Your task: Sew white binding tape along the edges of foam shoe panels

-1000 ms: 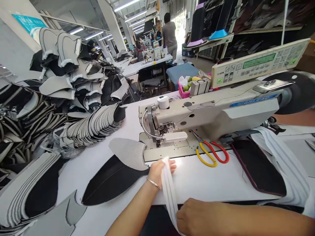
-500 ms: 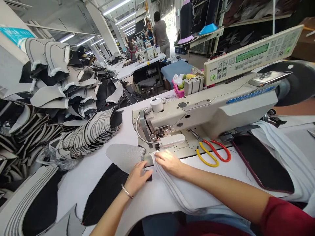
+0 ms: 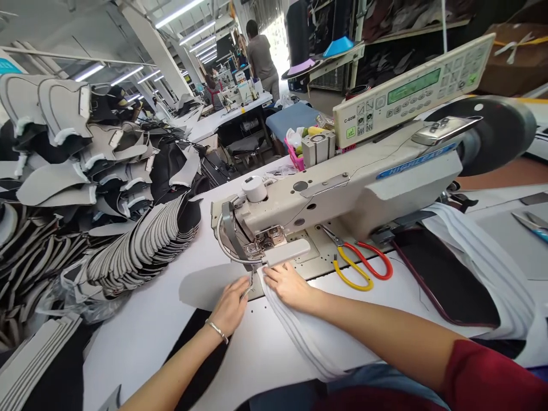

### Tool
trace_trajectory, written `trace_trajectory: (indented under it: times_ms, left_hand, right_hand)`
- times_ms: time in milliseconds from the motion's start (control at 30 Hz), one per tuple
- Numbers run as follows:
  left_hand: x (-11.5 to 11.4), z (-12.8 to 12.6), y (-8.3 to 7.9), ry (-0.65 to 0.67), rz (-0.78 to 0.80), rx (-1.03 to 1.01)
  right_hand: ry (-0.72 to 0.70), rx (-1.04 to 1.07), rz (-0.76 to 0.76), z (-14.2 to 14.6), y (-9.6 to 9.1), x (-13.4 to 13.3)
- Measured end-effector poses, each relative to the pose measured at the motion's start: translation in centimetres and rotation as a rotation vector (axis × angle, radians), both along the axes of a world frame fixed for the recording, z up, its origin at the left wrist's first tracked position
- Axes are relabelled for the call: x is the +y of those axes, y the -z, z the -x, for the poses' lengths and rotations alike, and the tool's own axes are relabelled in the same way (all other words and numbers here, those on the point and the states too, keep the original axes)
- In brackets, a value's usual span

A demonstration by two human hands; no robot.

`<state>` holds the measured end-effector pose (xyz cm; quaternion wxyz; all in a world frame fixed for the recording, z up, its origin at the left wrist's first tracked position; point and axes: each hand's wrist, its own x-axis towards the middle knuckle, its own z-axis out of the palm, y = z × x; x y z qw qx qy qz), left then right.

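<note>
My left hand [image 3: 231,307], with a bracelet at its wrist, grips the edge of a light grey fabric piece [image 3: 199,288] by the needle area; its fingers and thumb are closed together there. Just in front of the presser area, my right hand [image 3: 289,287] presses its fingers on the end of a long white strip [image 3: 295,337] with grey lines. The strip trails over the table toward my lap. Both hands are close to the head of the sewing machine [image 3: 274,211]. Black cut material [image 3: 205,365] lies partly under my left forearm.
Yellow-and-red handled scissors [image 3: 363,262] lie right of my right hand. A stack of curved grey pieces [image 3: 141,245] and heaped parts [image 3: 55,148] stand at the left. A dark panel with a maroon edge [image 3: 445,279] lies at the right. People work farther back.
My left hand has closed on the grey piece's edge and the piece has shifted toward the machine. My right hand stays on the strip's end. The view has swung slightly right.
</note>
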<state>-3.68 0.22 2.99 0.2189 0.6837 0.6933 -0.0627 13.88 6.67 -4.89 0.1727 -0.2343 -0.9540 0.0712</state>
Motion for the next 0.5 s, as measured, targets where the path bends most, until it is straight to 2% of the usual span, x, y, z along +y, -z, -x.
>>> trace_trajectory:
  times_ms: [100, 300, 500]
  left_hand:
    - [0.0, -1.0, 0.0, 0.002, -0.010, -0.112]
    - [0.4, -1.3, 0.7, -0.007, 0.002, -0.163]
    - [1.7, -1.4, -0.3, -0.081, 0.119, -0.214]
  right_hand:
    - [0.016, 0.005, -0.019, 0.2, -0.4, -0.4]
    - [0.055, -0.012, -0.038, 0.2, -0.6, -1.1]
    - [0.075, 0.041, 0.015, 0.5, -0.1, -1.0]
